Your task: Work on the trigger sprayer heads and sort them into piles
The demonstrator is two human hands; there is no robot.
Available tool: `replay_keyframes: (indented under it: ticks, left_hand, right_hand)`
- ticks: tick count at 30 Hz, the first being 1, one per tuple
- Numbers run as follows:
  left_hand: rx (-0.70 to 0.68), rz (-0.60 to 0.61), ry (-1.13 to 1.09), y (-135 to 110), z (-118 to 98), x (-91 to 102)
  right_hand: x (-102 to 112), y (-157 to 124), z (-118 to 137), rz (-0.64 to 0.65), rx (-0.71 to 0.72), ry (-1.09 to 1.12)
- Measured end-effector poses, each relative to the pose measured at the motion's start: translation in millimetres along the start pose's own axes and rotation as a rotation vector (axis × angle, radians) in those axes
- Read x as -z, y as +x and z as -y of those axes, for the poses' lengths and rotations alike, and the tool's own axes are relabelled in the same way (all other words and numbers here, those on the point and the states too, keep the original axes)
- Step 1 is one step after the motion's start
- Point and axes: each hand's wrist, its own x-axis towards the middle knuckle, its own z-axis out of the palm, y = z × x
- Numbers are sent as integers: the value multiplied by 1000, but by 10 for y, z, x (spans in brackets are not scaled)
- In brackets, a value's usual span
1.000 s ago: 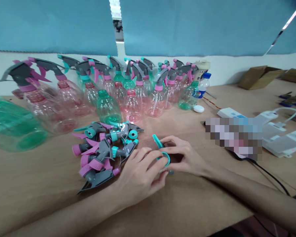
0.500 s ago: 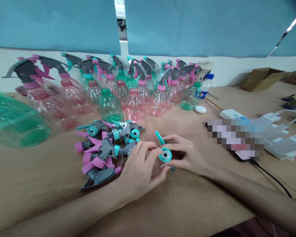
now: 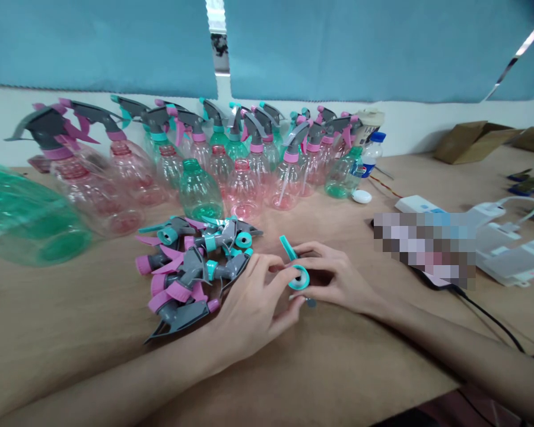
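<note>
Both my hands meet over a teal spray-trigger head [image 3: 297,271] at the middle of the brown table [image 3: 71,332]. My left hand [image 3: 249,311] pinches its round teal collar with thumb and fingers. My right hand [image 3: 338,281] grips the head's body from the right, with the teal trigger lever sticking up beside my fingers. A small dark disc [image 3: 311,303] lies on the table just under the collar. Just left of my left hand lies a pile of grey spray heads [image 3: 189,267] with pink and teal parts.
Several pink and green spray bottles [image 3: 244,166], some capped with trigger heads, stand in rows at the back. A large green bottle [image 3: 24,216] lies at the far left. White devices with cables [image 3: 502,246] sit at the right, cardboard boxes [image 3: 467,139] behind them.
The collar of the held spray head has turned to face me, and my fingers have shifted round it. The hands stay in the same spot.
</note>
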Motion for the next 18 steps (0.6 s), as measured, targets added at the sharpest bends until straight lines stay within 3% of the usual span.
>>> replay_keyframes:
  ticks: [7, 14, 18]
  left_hand:
    - [89, 52, 43, 0, 26, -32]
    - [192, 213, -131, 9, 28, -24]
    - [209, 213, -168, 15, 35, -9]
  right_hand:
    - [5, 18, -18, -24, 22, -37]
    - [10, 25, -10, -18, 44, -98]
    - [15, 21, -19, -5, 54, -124]
